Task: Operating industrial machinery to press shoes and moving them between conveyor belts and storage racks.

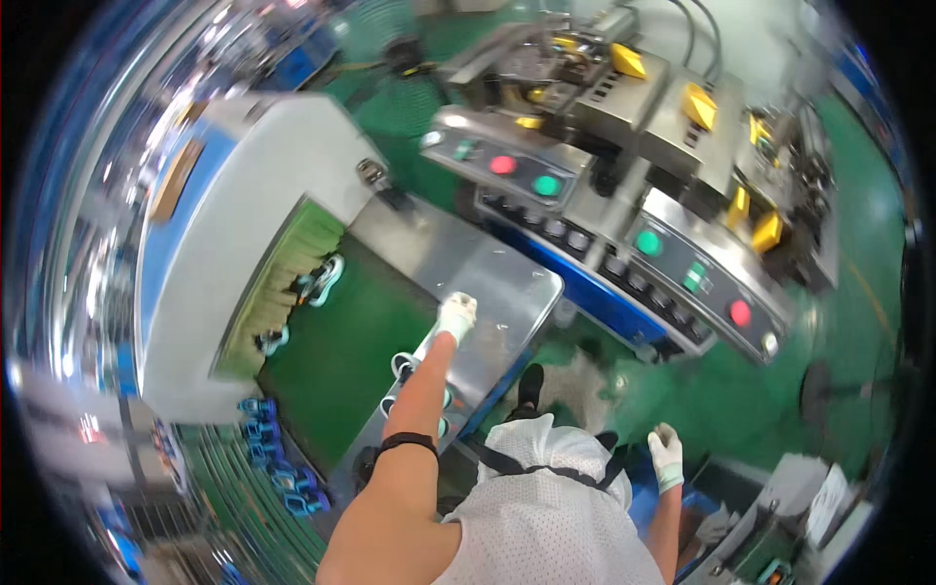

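My left hand (457, 314), in a white glove, reaches out over a bare metal worktop (497, 278). Its fingers are curled closed and nothing shows in them. Beneath and beside that forearm lie a few shoes, partly covered by the arm; the white collar of one shoe (401, 365) shows along the worktop's edge. My right hand (666, 454), also gloved in white, hangs low on the right, away from the machine. Its fingers are loosely bent and it holds nothing that I can see.
A green conveyor belt (336, 356) carries shoes (322, 280) by the curtained mouth of a grey housing (210, 263). More blue shoes (278, 453) stand at its left. Ahead is a metal machine (624, 136) with red and green buttons and yellow parts. A fan (402, 57) stands behind.
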{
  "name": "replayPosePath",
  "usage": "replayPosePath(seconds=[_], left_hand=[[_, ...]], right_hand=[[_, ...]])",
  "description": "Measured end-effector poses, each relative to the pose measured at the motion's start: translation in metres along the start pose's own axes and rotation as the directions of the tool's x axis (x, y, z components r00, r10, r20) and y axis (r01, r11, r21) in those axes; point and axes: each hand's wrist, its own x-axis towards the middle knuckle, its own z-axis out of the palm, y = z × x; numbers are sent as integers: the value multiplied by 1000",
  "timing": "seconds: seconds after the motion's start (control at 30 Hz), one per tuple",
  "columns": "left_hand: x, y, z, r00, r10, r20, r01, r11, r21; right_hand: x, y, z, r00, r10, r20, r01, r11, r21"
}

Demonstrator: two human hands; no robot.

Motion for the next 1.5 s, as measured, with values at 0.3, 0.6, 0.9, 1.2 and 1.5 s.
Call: replayPosePath(seconds=[0.3, 0.6, 0.9, 1.2, 1.5], left_hand=[[66, -147, -243, 885, -125, -448, 274, 919, 285], [225, -187, -419, 885, 11, -465, 153, 937, 314], [198, -190, -344, 963, -29, -268, 186, 792, 582], [45, -56, -253, 991, -133, 20, 128, 979, 157], [-23, 148, -175, 521, 840, 152, -841, 535, -74]], right_hand=[[70, -31, 69, 870, 491, -38, -451, 763, -463], [44, -97, 94, 841, 540, -47, -485, 711, -509], [90, -163, 216, 921, 363, 142, -190, 735, -651], [127, -233, 380, 746, 167, 645, 262, 816, -515], [98, -304, 365, 324, 33, 946, -571, 803, 168]])
